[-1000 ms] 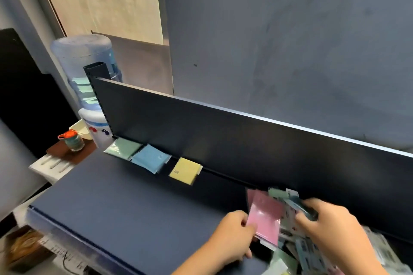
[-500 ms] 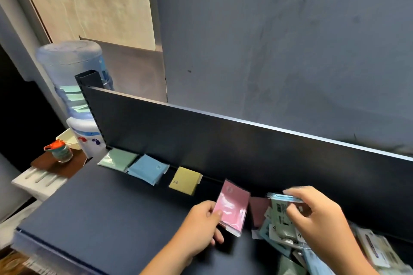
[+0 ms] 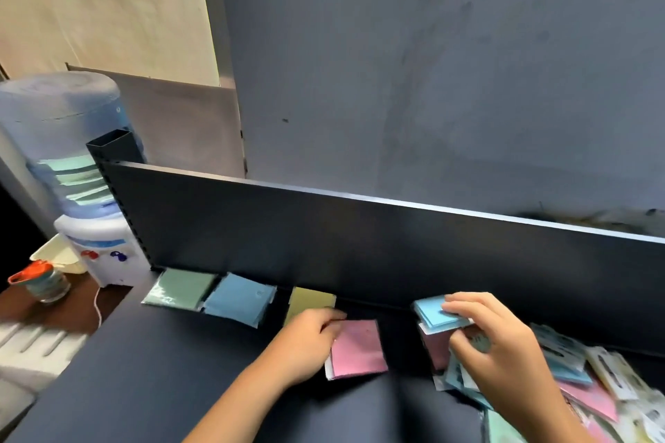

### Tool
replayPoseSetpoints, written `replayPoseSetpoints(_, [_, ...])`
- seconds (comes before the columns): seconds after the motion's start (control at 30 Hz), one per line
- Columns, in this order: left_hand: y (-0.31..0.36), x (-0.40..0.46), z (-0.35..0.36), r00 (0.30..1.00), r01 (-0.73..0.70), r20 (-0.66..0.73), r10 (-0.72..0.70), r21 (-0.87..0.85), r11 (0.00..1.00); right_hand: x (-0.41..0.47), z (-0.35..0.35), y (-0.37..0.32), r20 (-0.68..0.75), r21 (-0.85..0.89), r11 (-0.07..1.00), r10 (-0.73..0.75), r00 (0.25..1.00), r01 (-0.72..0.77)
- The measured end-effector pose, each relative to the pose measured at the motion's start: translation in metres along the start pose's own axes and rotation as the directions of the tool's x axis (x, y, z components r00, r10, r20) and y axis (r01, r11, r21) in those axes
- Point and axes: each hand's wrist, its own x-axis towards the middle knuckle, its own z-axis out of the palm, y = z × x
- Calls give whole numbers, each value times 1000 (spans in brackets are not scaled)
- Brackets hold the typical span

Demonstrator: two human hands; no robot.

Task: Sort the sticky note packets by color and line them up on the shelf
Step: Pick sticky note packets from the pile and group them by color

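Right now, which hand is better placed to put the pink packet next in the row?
The left hand. It already holds the pink packet beside the yellow packet, the row's last. The right hand is busy holding a blue packet.

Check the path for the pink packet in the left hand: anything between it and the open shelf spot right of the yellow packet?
Nothing visible blocks it. The left hand holds the pink sticky note packet just in front of the gap beside the yellow sticky note packet; the dark shelf surface there is bare up to the back panel.
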Motion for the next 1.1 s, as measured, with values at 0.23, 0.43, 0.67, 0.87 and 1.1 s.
replayPoseSetpoints(0.23, [10,38,6,962,5,-271,-27,-80,997,2,19,-18,-45,3,1000,20,999,-19])
replayPoseSetpoints(0.43, [-47,-2,-54,934,-28,-358,21,-15,999,21,74,-42,37,16,1000,-9,999,8])
replayPoseSetpoints(0.67, [-121,-30,-141,856,77,-516,-29,72,994,52,200,-99,208,18,987,-160,965,160])
replayPoseSetpoints(0.87, [-139,-40,-153,855,77,-517,-35,60,995,64,272,-140,429,-128,969,-136,893,209])
replayPoseSetpoints(1.1, [-106,-33,-121,881,-5,-471,44,85,996,61,204,-131,500,-206,968,-24,866,146])
